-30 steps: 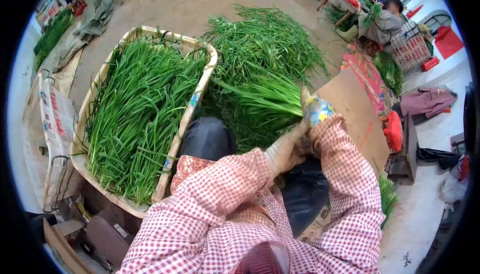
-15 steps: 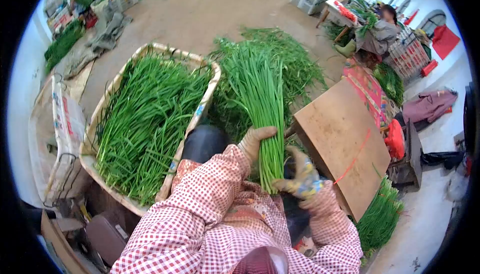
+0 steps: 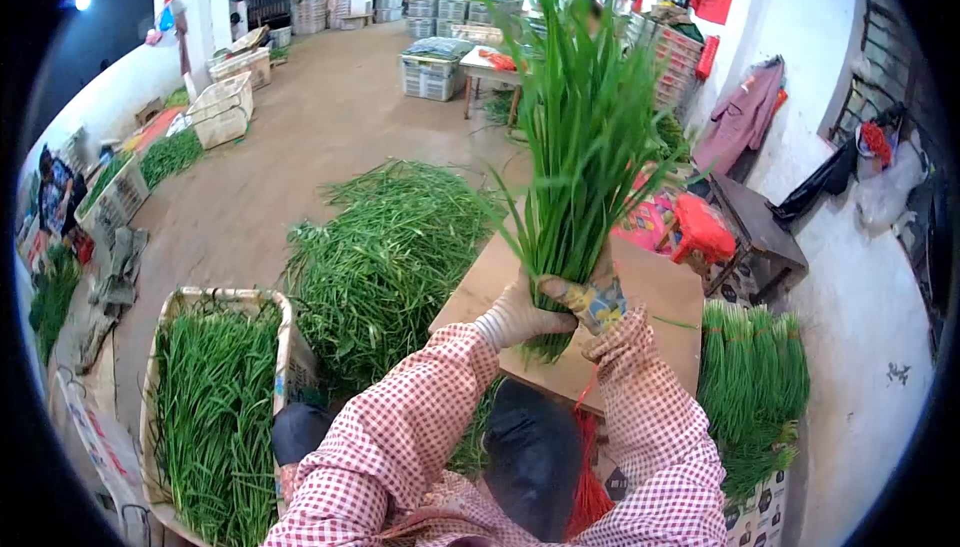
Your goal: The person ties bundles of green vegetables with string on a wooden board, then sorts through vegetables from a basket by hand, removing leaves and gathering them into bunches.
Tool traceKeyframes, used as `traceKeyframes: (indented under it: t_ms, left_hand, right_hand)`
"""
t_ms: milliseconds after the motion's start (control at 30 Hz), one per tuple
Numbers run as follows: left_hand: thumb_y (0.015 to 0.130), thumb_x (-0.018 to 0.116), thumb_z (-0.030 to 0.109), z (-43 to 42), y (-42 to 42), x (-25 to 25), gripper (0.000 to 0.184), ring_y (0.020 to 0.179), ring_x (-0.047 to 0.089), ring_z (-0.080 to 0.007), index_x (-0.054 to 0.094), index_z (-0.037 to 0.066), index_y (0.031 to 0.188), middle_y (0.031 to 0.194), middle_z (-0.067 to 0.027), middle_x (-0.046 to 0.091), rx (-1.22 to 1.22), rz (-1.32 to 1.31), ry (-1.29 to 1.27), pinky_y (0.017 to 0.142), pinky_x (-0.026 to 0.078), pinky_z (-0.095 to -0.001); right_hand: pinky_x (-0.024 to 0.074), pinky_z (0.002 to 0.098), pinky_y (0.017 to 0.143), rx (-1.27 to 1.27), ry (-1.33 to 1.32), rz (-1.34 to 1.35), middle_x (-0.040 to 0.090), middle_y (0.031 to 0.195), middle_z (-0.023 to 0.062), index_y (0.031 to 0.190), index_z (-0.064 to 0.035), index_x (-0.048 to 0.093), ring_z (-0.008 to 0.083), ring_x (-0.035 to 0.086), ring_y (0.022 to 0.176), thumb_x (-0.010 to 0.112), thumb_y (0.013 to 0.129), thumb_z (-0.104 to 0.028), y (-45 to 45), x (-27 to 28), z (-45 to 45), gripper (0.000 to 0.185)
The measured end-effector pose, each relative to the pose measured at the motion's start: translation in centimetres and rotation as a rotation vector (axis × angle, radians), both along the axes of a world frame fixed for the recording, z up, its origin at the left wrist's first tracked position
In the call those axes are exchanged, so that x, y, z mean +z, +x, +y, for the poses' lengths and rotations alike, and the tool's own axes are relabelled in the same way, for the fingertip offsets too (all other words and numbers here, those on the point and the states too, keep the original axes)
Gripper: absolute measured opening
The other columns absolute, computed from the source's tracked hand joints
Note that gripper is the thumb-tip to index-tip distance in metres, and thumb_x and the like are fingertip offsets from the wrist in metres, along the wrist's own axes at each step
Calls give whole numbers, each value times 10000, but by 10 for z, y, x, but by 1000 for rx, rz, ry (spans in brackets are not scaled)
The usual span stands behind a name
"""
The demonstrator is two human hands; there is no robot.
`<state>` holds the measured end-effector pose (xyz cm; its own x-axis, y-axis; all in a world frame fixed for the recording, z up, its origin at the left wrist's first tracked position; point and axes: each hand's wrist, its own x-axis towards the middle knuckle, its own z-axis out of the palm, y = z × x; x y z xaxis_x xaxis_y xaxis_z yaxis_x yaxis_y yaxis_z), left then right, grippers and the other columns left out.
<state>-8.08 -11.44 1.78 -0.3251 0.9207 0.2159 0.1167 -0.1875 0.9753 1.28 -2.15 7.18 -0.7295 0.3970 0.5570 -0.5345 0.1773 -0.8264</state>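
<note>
A thick bundle of green chives (image 3: 575, 147) stands roughly upright, its long leaves fanning out at the top. My left hand (image 3: 525, 315), in a pale glove, wraps round the lower part of the bundle from the left. My right hand (image 3: 592, 297), in a glove with a yellow and blue pattern, grips it from the right. The short lower ends (image 3: 547, 347) poke out below my hands. Beneath them lies a brown board (image 3: 480, 297) with a red string (image 3: 588, 387) at its near edge.
A crate of chives (image 3: 285, 347) stands at left beside a heap of loose greens (image 3: 390, 257) on the floor. Tied chive bundles (image 3: 750, 367) are stacked right of the board. Red strings (image 3: 587, 477) hang below it. Crates and a small table (image 3: 490, 67) stand further back.
The bundle has moved from above the floor heap to over the board and is now upright. My right hand, open near the stem ends before, has closed on it. The view has swung right and up.
</note>
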Motion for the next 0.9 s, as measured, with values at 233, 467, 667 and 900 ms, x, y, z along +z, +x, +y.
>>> traceKeyframes:
  t_ms: [233,467,667,900]
  left_hand:
    - [592,877,216,19,5,-29,798,1119,536,-191,479,57,1266,1186,-66,580,113,-93,-14,974,445,-334]
    - [680,778,169,-87,-9,-1,720,1112,551,-239,444,72,1309,1205,-79,563,42,-750,204,966,461,-388]
    - [711,708,251,-179,4,-34,661,1151,533,-302,473,19,1284,1232,-137,563,292,-1080,430,1045,395,-438]
    - [739,683,153,-222,-8,-46,582,967,635,-291,495,62,1282,1114,-132,626,125,-1180,741,876,530,-476]
  right_hand:
    - [480,407,946,-122,-98,-49,574,1201,139,1291,-19,444,262,565,1114,772,761,-163,-5,-12,-12,640]
    - [432,447,1001,23,233,-433,498,1276,258,1326,9,404,363,525,1153,711,717,-511,-61,9,-84,858]
    - [376,448,1040,43,457,-385,506,1292,237,1364,12,374,386,482,1210,694,764,-508,-91,-19,-169,856]
    - [433,331,934,302,-9,-625,561,1205,101,1341,-55,448,206,532,1112,588,893,-455,-4,-17,-101,617]
